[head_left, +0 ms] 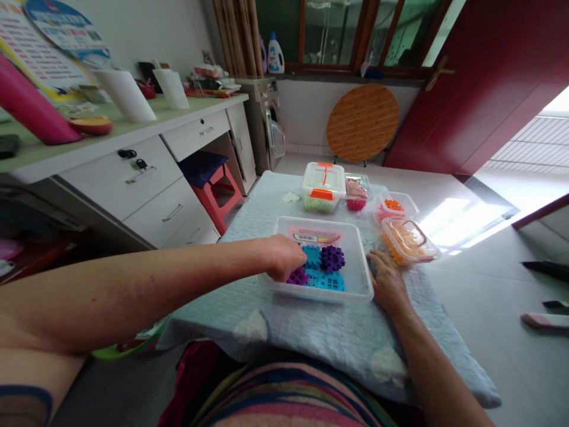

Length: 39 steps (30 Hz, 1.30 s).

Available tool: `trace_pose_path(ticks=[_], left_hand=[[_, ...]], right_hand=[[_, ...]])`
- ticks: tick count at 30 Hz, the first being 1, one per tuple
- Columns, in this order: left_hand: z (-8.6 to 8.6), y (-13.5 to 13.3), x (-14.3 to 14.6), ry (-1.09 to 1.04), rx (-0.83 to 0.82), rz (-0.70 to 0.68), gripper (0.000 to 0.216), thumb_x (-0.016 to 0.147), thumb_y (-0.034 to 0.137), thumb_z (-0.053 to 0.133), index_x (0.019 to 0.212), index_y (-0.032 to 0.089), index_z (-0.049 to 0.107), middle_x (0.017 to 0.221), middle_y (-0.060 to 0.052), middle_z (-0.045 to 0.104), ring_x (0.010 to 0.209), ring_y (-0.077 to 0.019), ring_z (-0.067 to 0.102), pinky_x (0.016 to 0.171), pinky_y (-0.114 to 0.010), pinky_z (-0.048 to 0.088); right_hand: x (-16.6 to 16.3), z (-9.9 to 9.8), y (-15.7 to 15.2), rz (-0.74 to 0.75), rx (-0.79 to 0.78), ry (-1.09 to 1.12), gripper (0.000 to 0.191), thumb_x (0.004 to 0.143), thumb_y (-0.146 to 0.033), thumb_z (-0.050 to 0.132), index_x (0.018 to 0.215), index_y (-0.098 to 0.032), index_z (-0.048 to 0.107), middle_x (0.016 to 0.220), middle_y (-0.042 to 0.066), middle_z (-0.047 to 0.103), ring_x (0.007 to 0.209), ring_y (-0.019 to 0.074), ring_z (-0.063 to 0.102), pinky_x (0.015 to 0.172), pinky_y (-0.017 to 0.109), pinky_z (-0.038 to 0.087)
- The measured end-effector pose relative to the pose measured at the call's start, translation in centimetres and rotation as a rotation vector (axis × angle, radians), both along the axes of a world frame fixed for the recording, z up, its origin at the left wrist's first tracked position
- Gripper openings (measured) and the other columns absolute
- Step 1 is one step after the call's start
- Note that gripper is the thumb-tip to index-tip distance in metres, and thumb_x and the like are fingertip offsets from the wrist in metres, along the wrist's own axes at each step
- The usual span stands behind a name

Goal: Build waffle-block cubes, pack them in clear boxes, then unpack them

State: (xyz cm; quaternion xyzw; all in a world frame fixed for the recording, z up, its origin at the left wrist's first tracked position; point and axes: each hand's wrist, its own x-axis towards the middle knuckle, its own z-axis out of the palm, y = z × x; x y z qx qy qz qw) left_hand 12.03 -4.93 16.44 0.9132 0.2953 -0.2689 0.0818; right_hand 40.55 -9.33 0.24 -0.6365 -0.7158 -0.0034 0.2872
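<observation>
A clear plastic tray (355,296) lies on a small table under a pale blue cloth (311,332). Blue interlocking blocks (326,280) and purple interlocking blocks (332,258) sit joined inside it. My left hand (282,258) reaches into the tray from the left, fingers curled down on a purple block (297,276) at the tray's near left. My right hand (386,279) rests on the cloth against the tray's right rim, fingers hidden behind the rim.
Behind the tray stand a lidded box of green pieces (323,187), a box of red pieces (357,194), and two boxes of orange pieces (406,240). A white drawer desk (146,178) and red stool (213,190) are at left. Tiled floor lies right.
</observation>
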Motion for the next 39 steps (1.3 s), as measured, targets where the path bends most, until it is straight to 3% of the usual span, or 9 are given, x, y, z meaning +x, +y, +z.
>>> trace_pose_path(ticks=[5,11,16,20,30,35,39], left_hand=[[0.4,0.0,0.3,-0.059,-0.004,-0.007,0.014,0.069,0.021,0.069,0.083,0.018,0.073,0.088,-0.012,0.074,0.078,-0.0269,0.068,0.063,-0.031,0.047],[-0.5,-0.2,0.9,-0.028,0.027,0.011,0.007,0.073,0.017,0.066,0.071,0.017,0.073,0.082,-0.013,0.075,0.071,-0.0258,0.068,0.06,-0.031,0.047],[-0.6,-0.4,1.1,0.014,0.006,0.006,0.014,0.07,0.013,0.067,0.082,0.015,0.074,0.088,-0.014,0.075,0.078,-0.027,0.069,0.065,-0.031,0.049],[-0.2,-0.6,1.2,0.047,-0.034,0.032,0.02,0.075,0.018,0.065,0.093,0.016,0.074,0.097,-0.014,0.075,0.084,-0.0266,0.069,0.069,-0.031,0.05],[-0.4,-0.5,0.6,-0.012,0.091,0.112,0.013,0.069,0.01,0.067,0.077,0.014,0.075,0.086,-0.017,0.075,0.077,-0.0294,0.069,0.068,-0.034,0.05],[-0.2,-0.3,-0.1,-0.151,0.041,-0.044,0.024,0.077,0.014,0.06,0.094,0.021,0.075,0.094,-0.01,0.075,0.083,-0.0246,0.068,0.068,-0.029,0.046],[-0.2,-0.4,-0.2,-0.153,-0.038,0.004,0.017,0.075,0.017,0.061,0.08,0.024,0.075,0.087,-0.003,0.074,0.077,-0.0209,0.066,0.067,-0.027,0.044]], right_hand=[[0.0,-0.1,0.0,-0.002,0.002,-0.004,0.035,0.086,-0.032,0.048,0.111,-0.015,0.066,0.122,0.017,0.064,0.115,0.0312,0.057,0.104,0.049,0.043],[0.1,-0.2,0.0,0.001,-0.007,-0.007,0.036,0.086,-0.031,0.048,0.112,-0.014,0.066,0.123,0.017,0.063,0.116,0.0315,0.056,0.104,0.05,0.042],[0.1,-0.2,0.0,0.0,-0.009,0.003,0.036,0.086,-0.032,0.049,0.112,-0.013,0.066,0.123,0.018,0.063,0.116,0.0317,0.056,0.105,0.05,0.042],[0.2,-0.2,0.0,0.002,-0.008,0.005,0.036,0.086,-0.032,0.049,0.112,-0.014,0.066,0.124,0.018,0.063,0.116,0.0317,0.057,0.104,0.05,0.043],[0.2,-0.3,0.0,0.002,0.001,-0.001,0.036,0.085,-0.031,0.049,0.113,-0.015,0.066,0.123,0.018,0.063,0.115,0.0322,0.056,0.104,0.051,0.043],[0.2,-0.2,0.0,0.003,-0.006,-0.013,0.036,0.085,-0.03,0.049,0.112,-0.013,0.066,0.122,0.018,0.063,0.115,0.0314,0.057,0.103,0.049,0.043],[0.1,-0.2,0.0,-0.002,-0.012,-0.007,0.035,0.085,-0.029,0.049,0.112,-0.014,0.066,0.122,0.017,0.064,0.115,0.0311,0.057,0.104,0.049,0.043]])
